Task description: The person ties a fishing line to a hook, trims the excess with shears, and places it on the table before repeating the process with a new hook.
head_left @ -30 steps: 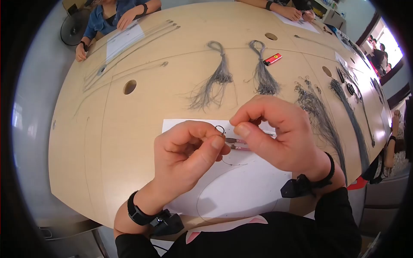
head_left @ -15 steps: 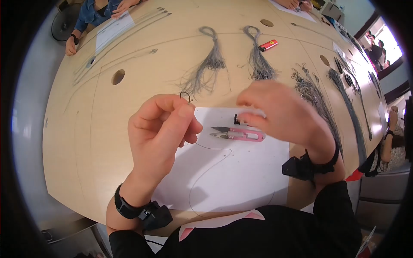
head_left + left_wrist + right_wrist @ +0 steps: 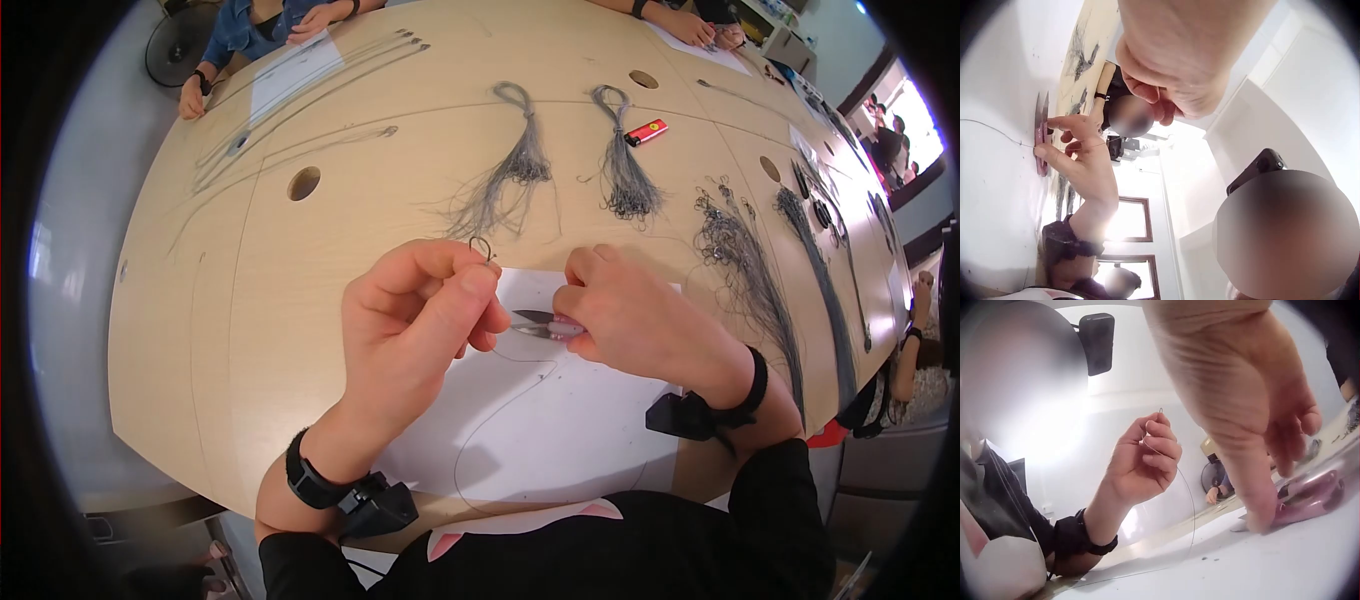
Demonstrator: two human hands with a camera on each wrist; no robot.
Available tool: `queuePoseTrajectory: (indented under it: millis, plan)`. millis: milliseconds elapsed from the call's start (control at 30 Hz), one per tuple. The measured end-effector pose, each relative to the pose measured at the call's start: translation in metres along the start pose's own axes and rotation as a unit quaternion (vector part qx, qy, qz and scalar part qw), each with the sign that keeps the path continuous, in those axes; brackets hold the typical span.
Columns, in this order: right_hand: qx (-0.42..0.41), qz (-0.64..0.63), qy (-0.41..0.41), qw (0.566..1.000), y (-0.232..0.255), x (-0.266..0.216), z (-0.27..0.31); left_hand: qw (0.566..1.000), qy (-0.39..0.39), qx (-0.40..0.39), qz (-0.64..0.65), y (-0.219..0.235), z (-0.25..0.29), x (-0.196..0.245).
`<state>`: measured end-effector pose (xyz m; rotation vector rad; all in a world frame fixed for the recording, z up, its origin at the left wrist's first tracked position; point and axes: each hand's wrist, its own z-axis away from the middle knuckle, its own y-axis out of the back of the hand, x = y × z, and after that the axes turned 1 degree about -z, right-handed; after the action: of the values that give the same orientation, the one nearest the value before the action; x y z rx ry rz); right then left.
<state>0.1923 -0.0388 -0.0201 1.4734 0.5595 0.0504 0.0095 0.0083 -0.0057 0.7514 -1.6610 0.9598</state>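
My left hand (image 3: 415,315) is raised over the paper, pinching a small dark fishhook (image 3: 481,246) between thumb and forefinger, its bend sticking up. A thin fishing line (image 3: 1192,515) hangs from that hand and curves down onto the white paper (image 3: 560,440). My right hand (image 3: 640,325) is low over the paper, thumb and forefinger at the sides of pink thread snips (image 3: 562,328). Their spread blades (image 3: 532,320) point left, toward my left hand. In the right wrist view the pink handle (image 3: 1316,500) shows beside the thumb, close over the paper.
Two tied bundles of hooked lines (image 3: 522,165) lie farther back, with a red lighter (image 3: 647,132) by the right one. More loose hooked lines (image 3: 735,245) spread at right. Other people's hands (image 3: 318,20) work across the table, which has round holes (image 3: 304,183).
My hands have parted. The left, still pinching the hook, has drawn back to the left and up; the right has let go there and come down onto the thread snips.
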Motion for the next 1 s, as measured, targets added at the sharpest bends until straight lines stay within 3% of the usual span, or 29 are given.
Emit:
queuePoseTrajectory:
  millis: [200, 333, 400, 533, 600, 800, 833, 900, 1000]
  plan:
    - [0.056, 0.035, 0.033, 0.997, -0.012, -0.002, -0.002, 1.000, 0.004, 0.002, -0.010, -0.001, 0.001, 0.002]
    - [0.021, 0.005, 0.040, 0.999, -0.010, -0.002, -0.004, 1.000, 0.002, -0.014, -0.008, 0.001, 0.002, 0.002]
    - [0.055, -0.083, 0.017, 0.995, 0.001, -0.007, -0.003, 1.000, 0.018, -0.015, -0.019, 0.003, 0.001, 0.003]
    - [0.038, -0.206, -0.052, 0.976, 0.026, -0.016, -0.003, 0.999, 0.038, 0.001, 0.018, 0.003, 0.002, 0.003]
    - [0.185, -0.292, -0.071, 0.936, 0.029, -0.021, -0.002, 0.993, 0.056, -0.042, 0.093, 0.007, 0.001, 0.002]
    - [0.310, -0.153, 0.032, 0.938, 0.032, -0.032, 0.001, 0.989, 0.079, -0.055, 0.115, 0.005, 0.003, 0.006]
    - [0.310, -0.154, 0.031, 0.938, 0.030, -0.031, 0.001, 0.989, 0.080, -0.055, 0.114, 0.004, 0.004, 0.007]
    - [0.344, -0.076, 0.105, 0.930, 0.025, -0.029, -0.001, 0.992, 0.085, -0.035, 0.085, 0.000, 0.006, 0.010]
    - [0.352, -0.044, 0.128, 0.926, 0.022, -0.030, -0.003, 0.993, 0.063, -0.039, 0.096, -0.001, 0.008, 0.005]
